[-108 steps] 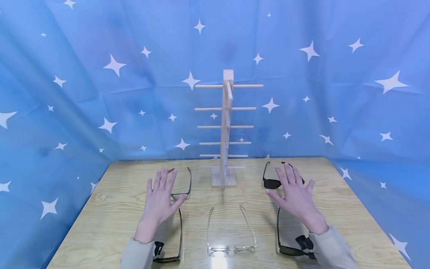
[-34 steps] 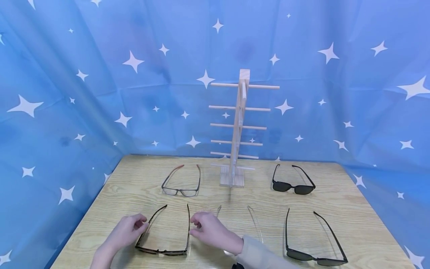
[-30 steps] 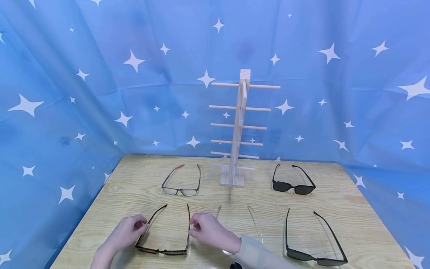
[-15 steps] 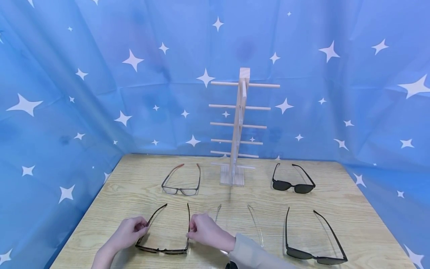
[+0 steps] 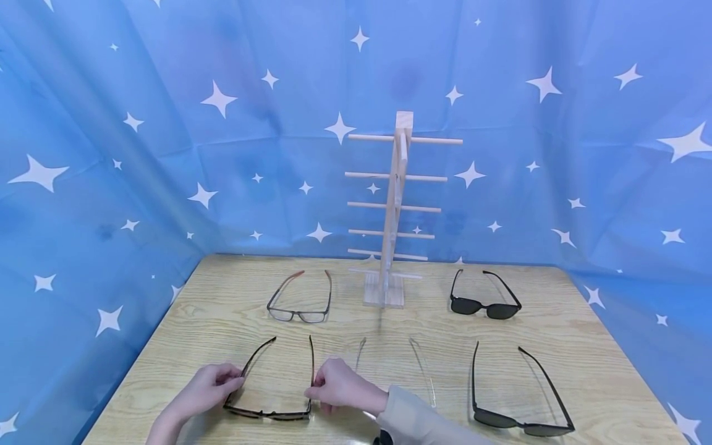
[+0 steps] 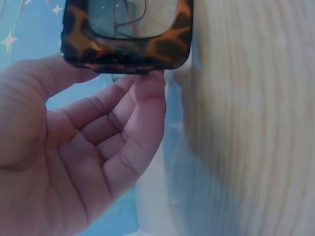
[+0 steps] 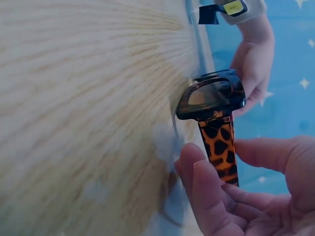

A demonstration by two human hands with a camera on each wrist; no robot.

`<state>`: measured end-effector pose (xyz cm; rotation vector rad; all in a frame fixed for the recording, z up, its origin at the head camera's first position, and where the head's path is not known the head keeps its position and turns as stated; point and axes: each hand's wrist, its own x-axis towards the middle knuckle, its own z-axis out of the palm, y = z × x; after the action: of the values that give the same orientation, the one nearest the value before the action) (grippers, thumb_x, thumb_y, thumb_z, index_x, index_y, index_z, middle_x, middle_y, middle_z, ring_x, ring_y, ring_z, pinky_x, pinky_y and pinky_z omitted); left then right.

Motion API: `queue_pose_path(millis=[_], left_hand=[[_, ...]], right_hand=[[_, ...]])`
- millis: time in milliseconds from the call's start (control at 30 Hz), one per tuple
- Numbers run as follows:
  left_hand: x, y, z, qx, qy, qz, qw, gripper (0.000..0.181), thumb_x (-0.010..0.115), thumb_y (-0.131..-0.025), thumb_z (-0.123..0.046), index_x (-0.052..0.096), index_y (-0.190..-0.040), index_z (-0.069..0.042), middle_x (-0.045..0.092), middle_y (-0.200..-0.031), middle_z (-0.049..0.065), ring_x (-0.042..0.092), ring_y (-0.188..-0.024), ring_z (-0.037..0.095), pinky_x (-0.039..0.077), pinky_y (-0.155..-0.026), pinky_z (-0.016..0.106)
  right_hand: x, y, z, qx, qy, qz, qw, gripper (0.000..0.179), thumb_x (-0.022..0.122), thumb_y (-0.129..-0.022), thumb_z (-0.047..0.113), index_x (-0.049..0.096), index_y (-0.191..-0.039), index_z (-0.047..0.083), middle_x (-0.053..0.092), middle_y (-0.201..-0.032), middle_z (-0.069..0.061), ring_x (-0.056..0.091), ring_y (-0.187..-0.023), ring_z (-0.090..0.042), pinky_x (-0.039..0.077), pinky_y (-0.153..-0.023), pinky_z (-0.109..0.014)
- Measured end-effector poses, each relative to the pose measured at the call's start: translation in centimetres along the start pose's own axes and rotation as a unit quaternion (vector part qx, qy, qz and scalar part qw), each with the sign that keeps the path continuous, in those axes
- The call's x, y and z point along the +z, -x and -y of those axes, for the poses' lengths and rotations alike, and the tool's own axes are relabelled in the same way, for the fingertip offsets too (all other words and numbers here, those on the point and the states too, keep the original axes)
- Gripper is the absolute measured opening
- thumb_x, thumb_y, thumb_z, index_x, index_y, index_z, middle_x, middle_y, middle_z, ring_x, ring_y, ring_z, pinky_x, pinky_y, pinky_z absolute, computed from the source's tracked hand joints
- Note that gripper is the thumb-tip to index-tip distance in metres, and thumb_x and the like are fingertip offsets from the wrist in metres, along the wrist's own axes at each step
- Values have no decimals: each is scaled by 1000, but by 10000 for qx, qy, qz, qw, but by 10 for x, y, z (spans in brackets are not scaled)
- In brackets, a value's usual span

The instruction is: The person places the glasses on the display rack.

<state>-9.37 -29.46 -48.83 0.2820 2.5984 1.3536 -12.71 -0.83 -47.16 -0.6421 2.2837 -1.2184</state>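
Observation:
A pair of tortoiseshell glasses (image 5: 286,416) lies at the front left with both temples spread toward the back. My left hand (image 5: 203,389) pinches its left temple near the hinge; the lens rim (image 6: 128,56) covers part of those fingertips in the left wrist view. On the other side my right hand (image 5: 342,386) holds the right temple (image 7: 219,147) between thumb and fingers, and the mottled orange-black pattern shows there. Right of that hand lie thin clear-framed glasses (image 5: 425,371), their front hidden by the right hand and sleeve.
A wooden display stand (image 5: 392,204) with several crossbars rises at the back middle. Dark-framed glasses (image 5: 300,316) lie at back left, black sunglasses (image 5: 484,308) at back right, and larger sunglasses (image 5: 520,423) at front right. A blue starred curtain (image 5: 278,154) hangs behind the table (image 5: 183,334).
Both hands came from lying spread over the table to the tortoiseshell glasses. Over the last second, the fingers draw in on the temples and shift slightly toward the front. The glasses stay in place.

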Motion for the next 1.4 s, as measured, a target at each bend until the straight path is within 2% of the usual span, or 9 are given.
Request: queue_pose_path(millis=[133,267,433,600,833,900,1067,1267,1400], left_hand=[[-2,2,3,-179,445,220,9986,19,58,-92,-12,64,-95,6,58,-68,1,50,-53,3,46,-46,23],[-4,4,4,-370,742,404,9957,22,56,-94,-15,64,-96,5,62,-74,4,54,-58,6,49,-49,24],[-8,7,2,-481,1116,453,9916,28,54,-95,-17,61,-103,9,63,-82,10,56,-62,8,51,-52,25],[-12,8,-5,-439,1404,457,9881,35,54,-95,-15,56,-111,16,64,-88,14,59,-72,7,54,-58,26],[-13,7,-14,-232,1648,508,9847,42,53,-96,-14,49,-114,23,64,-94,16,60,-76,5,55,-62,26],[-11,5,-19,-249,1705,449,9840,43,53,-95,-14,48,-115,23,64,-97,17,60,-77,5,56,-63,26],[-4,-2,-34,-8,1818,279,9829,40,52,-95,-11,47,-116,24,63,-100,19,59,-78,5,56,-64,28],[1,-13,-54,10,2009,177,9794,40,55,-94,-10,47,-116,23,64,-95,11,60,-77,6,56,-65,26],[4,-21,-66,21,2008,164,9795,41,56,-94,-11,48,-117,22,64,-97,13,60,-79,7,56,-66,27]], right_hand=[[2,-1,-3,432,-681,56,9967,21,68,-83,7,63,-64,-2,62,-52,-15,59,-41,-19,50,-38,-26],[2,0,-3,719,-1244,161,9895,18,67,-84,5,62,-69,-4,63,-56,-16,59,-43,-19,53,-41,-29],[-2,2,-1,794,-1838,223,9795,17,65,-85,5,61,-70,-3,64,-60,-18,54,-42,-11,50,-40,-22],[-9,6,1,724,-2470,291,9659,13,63,-86,5,60,-77,-4,64,-64,-14,58,-47,-10,49,-41,-19],[-23,15,2,538,-2762,284,9592,15,60,-89,7,61,-91,-9,64,-68,-11,61,-53,-12,52,-46,-21],[-28,18,2,505,-2824,242,9577,18,61,-90,8,60,-94,-10,64,-68,-10,61,-53,-11,53,-47,-21],[-43,28,2,332,-2917,64,9559,24,61,-90,11,58,-100,-9,63,-68,-7,61,-54,-11,54,-50,-21],[-63,39,1,71,-2836,-49,9589,30,60,-91,14,54,-104,-13,62,-70,-5,61,-56,-10,55,-54,-23],[-76,45,0,-31,-2767,-144,9608,30,58,-91,13,54,-103,-14,62,-70,-4,62,-57,-10,55,-55,-23]])
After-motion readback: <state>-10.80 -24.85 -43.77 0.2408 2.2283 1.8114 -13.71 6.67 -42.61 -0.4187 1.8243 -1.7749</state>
